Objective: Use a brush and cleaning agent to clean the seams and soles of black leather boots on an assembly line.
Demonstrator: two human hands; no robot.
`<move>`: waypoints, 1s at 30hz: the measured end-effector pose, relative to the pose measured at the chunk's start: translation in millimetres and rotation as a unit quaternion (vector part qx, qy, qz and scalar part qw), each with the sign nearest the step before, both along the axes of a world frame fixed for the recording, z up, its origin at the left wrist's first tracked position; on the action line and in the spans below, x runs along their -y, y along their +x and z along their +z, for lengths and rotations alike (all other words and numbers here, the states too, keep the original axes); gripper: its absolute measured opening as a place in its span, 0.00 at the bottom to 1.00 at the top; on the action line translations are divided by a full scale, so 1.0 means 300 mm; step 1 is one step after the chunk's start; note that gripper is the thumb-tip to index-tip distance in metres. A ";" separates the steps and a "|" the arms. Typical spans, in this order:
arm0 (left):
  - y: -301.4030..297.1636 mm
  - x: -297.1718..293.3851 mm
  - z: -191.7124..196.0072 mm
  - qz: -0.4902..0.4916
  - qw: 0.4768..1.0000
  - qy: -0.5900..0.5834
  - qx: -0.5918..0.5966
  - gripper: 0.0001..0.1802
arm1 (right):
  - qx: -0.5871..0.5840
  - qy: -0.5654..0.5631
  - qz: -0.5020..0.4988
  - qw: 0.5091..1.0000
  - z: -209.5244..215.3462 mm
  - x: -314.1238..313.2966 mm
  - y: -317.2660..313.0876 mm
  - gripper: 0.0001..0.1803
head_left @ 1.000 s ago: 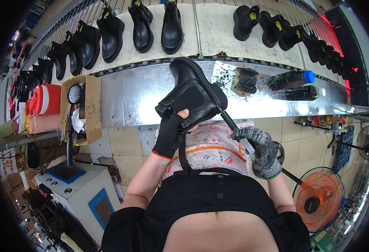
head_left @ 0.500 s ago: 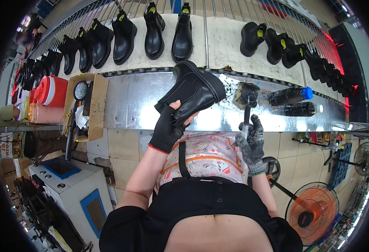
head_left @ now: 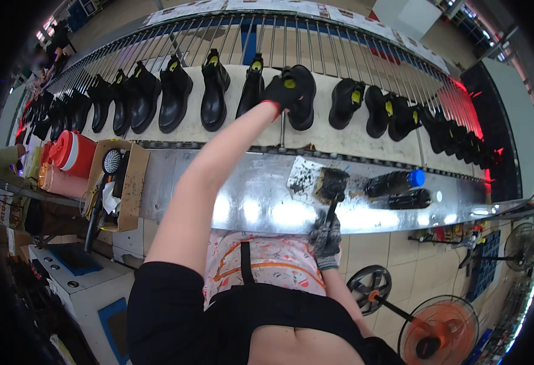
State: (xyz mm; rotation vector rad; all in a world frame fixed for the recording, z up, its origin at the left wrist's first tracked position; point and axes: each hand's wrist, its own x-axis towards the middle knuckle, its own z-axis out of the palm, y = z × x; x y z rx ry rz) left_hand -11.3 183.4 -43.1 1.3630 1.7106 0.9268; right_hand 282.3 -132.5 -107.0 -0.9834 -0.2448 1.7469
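- Left hand (head_left: 284,91) is stretched way out past the worktop (head_left: 261,204), black fingerless glove with a red cuff. Fingers look clamped on the upper part of a black boot (head_left: 304,106).
- That boot's over the white conveyor belt (head_left: 321,137), beyond the worktop's far edge, toe pointing back at the wearer. Can't tell if the sole is fully down.
- It sits in the gap between a longer line of black boots (head_left: 177,94) on the left and more dark boots (head_left: 346,103) on the right. Its nearest left neighbour is partly behind the glove.
- Right hand (head_left: 324,239), in a grey knit glove, is down by the worktop's near edge. Fingers wrapped around a slim dark brush (head_left: 331,213).
- Brush tip's right at the near side of a grubby black pad (head_left: 331,182); can't say if they touch.
- Pad's next to a stained white sheet (head_left: 302,173), toward the worktop's far edge.
- Right of that: a dark bottle with a blue cap (head_left: 388,184) and a pale-capped dark bottle (head_left: 408,199), close together.
- Left end has a cardboard box (head_left: 134,191) beside a red jug (head_left: 77,151).
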 end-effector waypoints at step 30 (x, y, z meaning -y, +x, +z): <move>-0.199 0.419 -0.027 0.144 0.986 0.075 -0.038 0.36 | -0.152 -0.048 0.000 0.987 -0.062 0.005 0.034 0.13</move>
